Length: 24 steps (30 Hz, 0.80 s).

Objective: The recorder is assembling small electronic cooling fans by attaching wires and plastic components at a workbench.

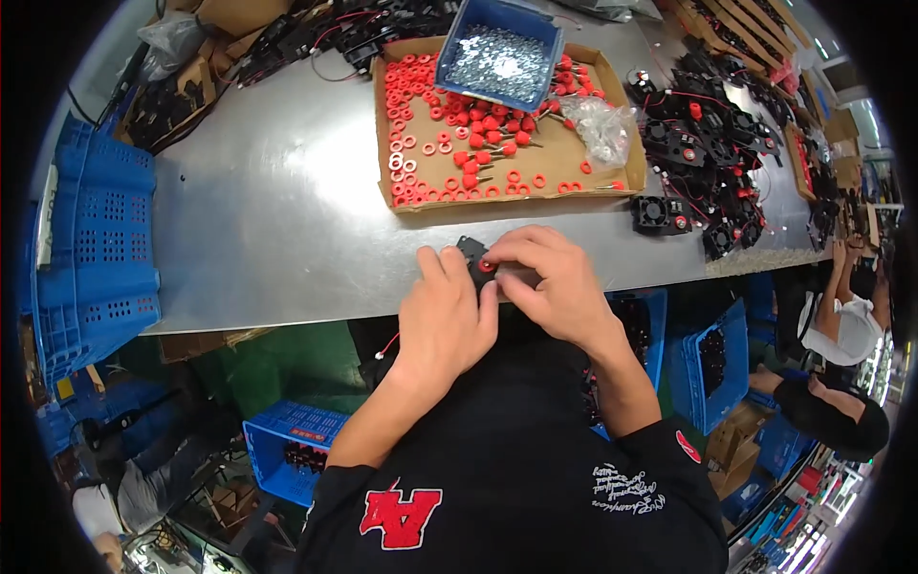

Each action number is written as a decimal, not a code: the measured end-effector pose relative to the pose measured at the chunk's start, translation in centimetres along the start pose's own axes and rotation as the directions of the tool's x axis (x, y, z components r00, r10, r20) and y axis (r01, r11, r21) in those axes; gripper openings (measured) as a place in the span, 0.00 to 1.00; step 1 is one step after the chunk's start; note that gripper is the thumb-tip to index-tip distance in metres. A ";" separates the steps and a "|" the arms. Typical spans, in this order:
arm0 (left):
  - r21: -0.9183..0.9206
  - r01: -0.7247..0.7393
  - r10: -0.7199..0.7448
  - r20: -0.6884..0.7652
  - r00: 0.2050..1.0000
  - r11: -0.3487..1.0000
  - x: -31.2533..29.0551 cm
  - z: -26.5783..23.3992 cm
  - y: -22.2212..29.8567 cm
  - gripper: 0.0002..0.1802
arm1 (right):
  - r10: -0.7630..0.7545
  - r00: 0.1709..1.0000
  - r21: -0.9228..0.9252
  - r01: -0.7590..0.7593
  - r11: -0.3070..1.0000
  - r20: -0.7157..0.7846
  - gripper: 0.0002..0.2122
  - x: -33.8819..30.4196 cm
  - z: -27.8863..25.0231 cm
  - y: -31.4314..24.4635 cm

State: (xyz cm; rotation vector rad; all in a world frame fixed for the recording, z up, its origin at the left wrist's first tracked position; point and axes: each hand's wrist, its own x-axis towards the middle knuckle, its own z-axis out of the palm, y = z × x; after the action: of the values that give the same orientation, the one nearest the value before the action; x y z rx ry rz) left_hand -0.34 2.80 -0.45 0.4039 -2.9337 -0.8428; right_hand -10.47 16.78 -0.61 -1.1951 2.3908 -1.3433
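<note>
Near the table's front edge, my left hand [442, 311] grips a small black plastic part [470, 251], fingers on one side and thumb on the other. A red ring [486, 267] with a pale centre sits against the part's face. My right hand [557, 285] is closed, with its index fingertip and thumb at that ring; the exact contact is partly hidden by the fingers. Below my left hand hangs a red wire with a white connector [381, 355]; where it joins is hidden.
Ahead, a cardboard tray [421, 115] holds red rings and red-headed pieces; a blue bin [449, 67] of small metal pieces rests on it. Black fan units [660, 215] with wires pile up at right. Blue crates [105, 230] stand left. Other people [841, 320] sit far right.
</note>
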 end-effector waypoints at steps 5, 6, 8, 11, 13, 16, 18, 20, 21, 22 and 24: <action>0.000 -0.003 0.003 0.003 1.000 1.000 0.0 -0.2 -0.1 0.26 | 0.124 0.906 -0.114 -0.184 0.976 -0.405 0.09 1.9 -4.6 2.4; -0.001 -0.009 0.009 0.000 1.000 1.000 -0.1 -0.2 0.0 0.26 | 0.121 0.888 -0.200 -0.230 0.952 -0.444 0.09 3.0 -6.1 3.2; 0.021 0.004 -0.005 0.008 1.000 1.000 -0.2 -0.2 0.0 0.26 | 0.107 0.867 -0.286 -0.274 0.918 -0.487 0.08 5.0 -8.4 5.2; -0.060 0.050 -0.048 0.032 0.998 0.997 -0.3 -0.1 0.2 0.26 | 0.133 0.968 -0.690 -0.246 0.680 -0.214 0.07 6.6 -9.4 8.3; -0.072 0.054 -0.052 0.023 0.998 0.996 -0.1 0.0 0.0 0.26 | 0.242 0.958 -0.748 -0.274 0.604 -0.156 0.07 7.2 -9.2 8.6; -0.065 0.066 -0.064 0.036 0.997 0.996 -0.3 -0.2 0.0 0.26 | 0.269 0.960 -0.745 -0.234 0.624 -0.076 0.07 7.9 -9.8 8.4; -0.038 0.082 -0.080 0.060 0.995 0.996 -0.1 -0.3 0.1 0.26 | 0.225 0.971 -0.682 -0.221 0.697 -0.085 0.06 8.2 -10.1 8.3; -0.018 0.031 -0.030 0.026 0.999 0.999 -0.2 0.0 -0.3 0.26 | 0.182 0.978 -0.616 -0.206 0.761 -0.102 0.06 8.5 -10.2 8.8; 0.000 -0.018 0.018 -0.005 1.000 1.000 -0.1 0.1 -0.3 0.25 | 0.083 0.987 -0.590 -0.149 0.794 -0.138 0.06 8.6 -10.0 9.5; 0.000 -0.024 0.024 -0.004 1.000 1.000 -0.1 0.1 -0.2 0.25 | -0.015 0.984 -0.567 -0.089 0.819 -0.176 0.06 8.6 -9.9 10.0; 0.008 -0.004 0.004 0.007 1.000 1.000 0.0 0.1 -0.2 0.25 | -0.024 0.981 -0.574 -0.091 0.814 -0.190 0.06 8.5 -9.5 10.1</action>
State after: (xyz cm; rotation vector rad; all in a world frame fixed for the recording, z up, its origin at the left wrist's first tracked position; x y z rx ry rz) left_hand -0.32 2.71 -0.60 0.3969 -2.9439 -0.8344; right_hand -26.45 19.92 -0.86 -1.1698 3.0805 -0.7415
